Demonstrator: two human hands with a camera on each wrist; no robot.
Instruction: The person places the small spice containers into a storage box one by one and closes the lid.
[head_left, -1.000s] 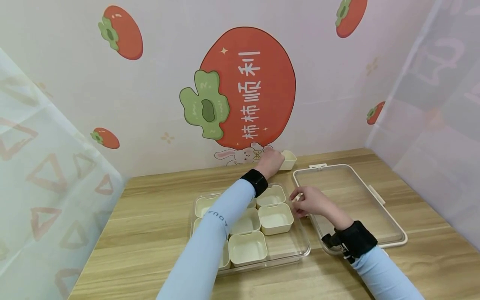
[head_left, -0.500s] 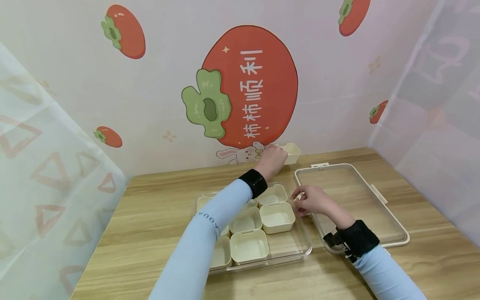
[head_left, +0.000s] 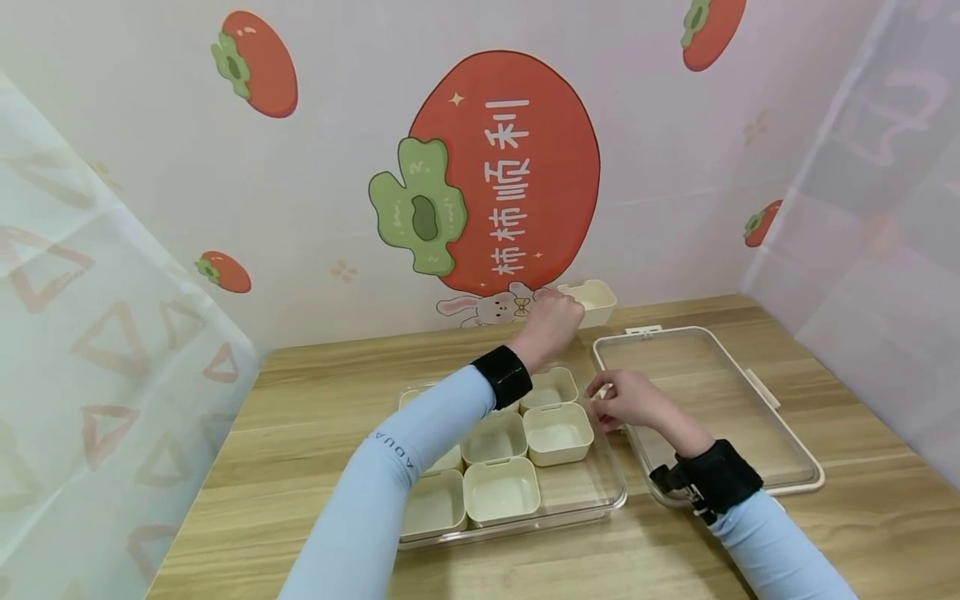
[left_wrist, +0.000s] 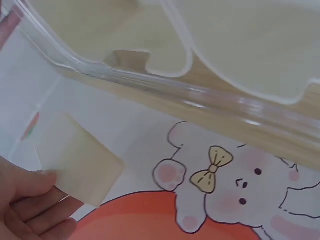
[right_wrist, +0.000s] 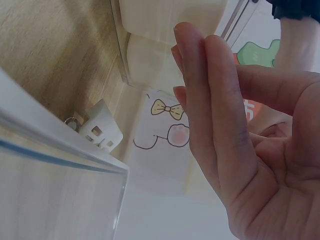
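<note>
My left hand (head_left: 551, 327) pinches a small cream box (head_left: 597, 302) near the back wall, beyond the clear tray. The left wrist view shows thumb and fingers gripping one end of this box (left_wrist: 82, 160). Inside the clear tray (head_left: 577, 500) several cream boxes stand in rows, among them a front box (head_left: 501, 492) and a right-hand box (head_left: 558, 433); my left forearm covers part of the others. My right hand (head_left: 633, 402) is by the tray's right edge, holding nothing; its fingers (right_wrist: 222, 95) are loosely bent in the right wrist view.
A clear lid (head_left: 720, 400) with a cream frame and side clips lies flat to the right of the tray, partly under my right wrist. Bare wood (head_left: 315, 442) shows at the table's left. A printed wall (head_left: 337, 208) closes off the back.
My left hand has lifted the small cream box slightly and shifted it rightward along the back wall. The right hand stays in nearly the same place by the tray edge.
</note>
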